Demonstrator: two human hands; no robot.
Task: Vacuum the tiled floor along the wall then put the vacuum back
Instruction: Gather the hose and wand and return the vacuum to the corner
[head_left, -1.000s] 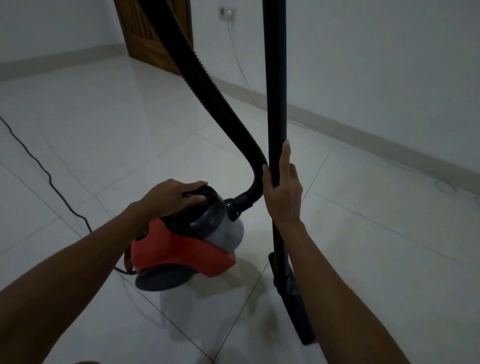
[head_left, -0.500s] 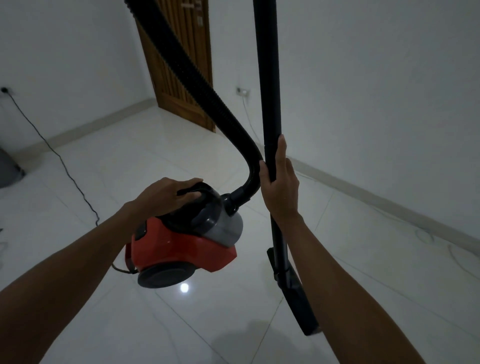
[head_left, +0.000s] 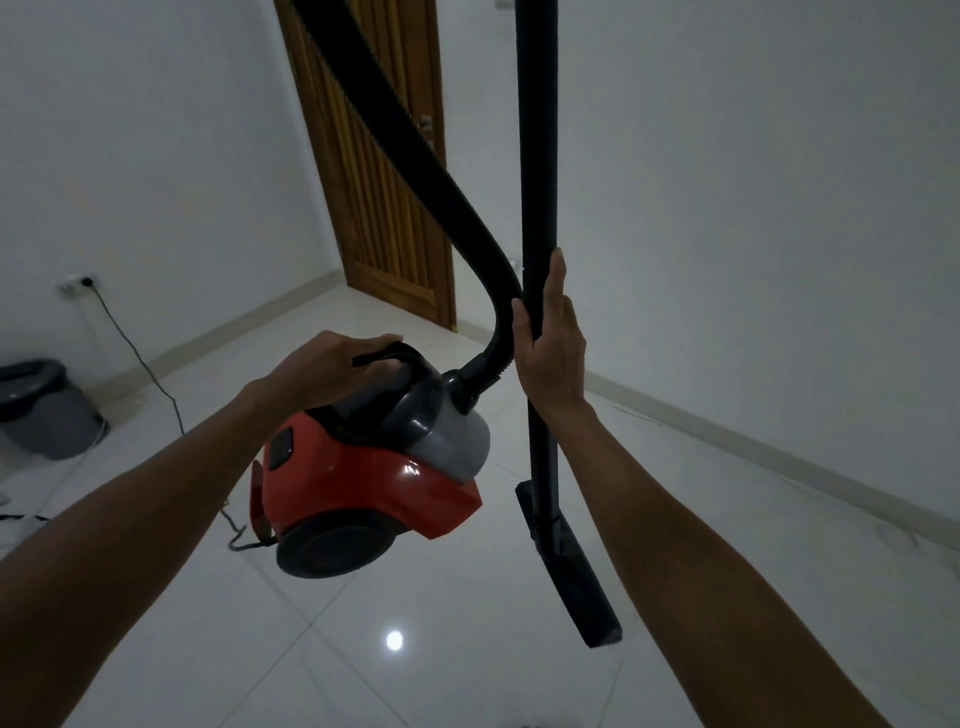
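A red and grey canister vacuum (head_left: 374, 483) hangs above the white tiled floor (head_left: 467, 649). My left hand (head_left: 327, 371) grips the black carry handle on top of it. My right hand (head_left: 548, 343) holds the upright black wand (head_left: 537, 156), fingers wrapped round the tube. The flat black floor nozzle (head_left: 576, 582) at the wand's lower end is off the floor. A ribbed black hose (head_left: 415, 156) curves from the vacuum's front up out of the top of the view.
A wooden door (head_left: 384, 171) stands in the far corner. White walls with a pale skirting run left and right. A grey bin (head_left: 47, 410) sits at the left wall. The black power cord (head_left: 140, 364) runs from a wall socket (head_left: 78, 283) to the vacuum's rear.
The vacuum and nozzle have lifted off the floor in both hands. My view has risen, bringing the door, the left wall, the socket and the bin into sight.
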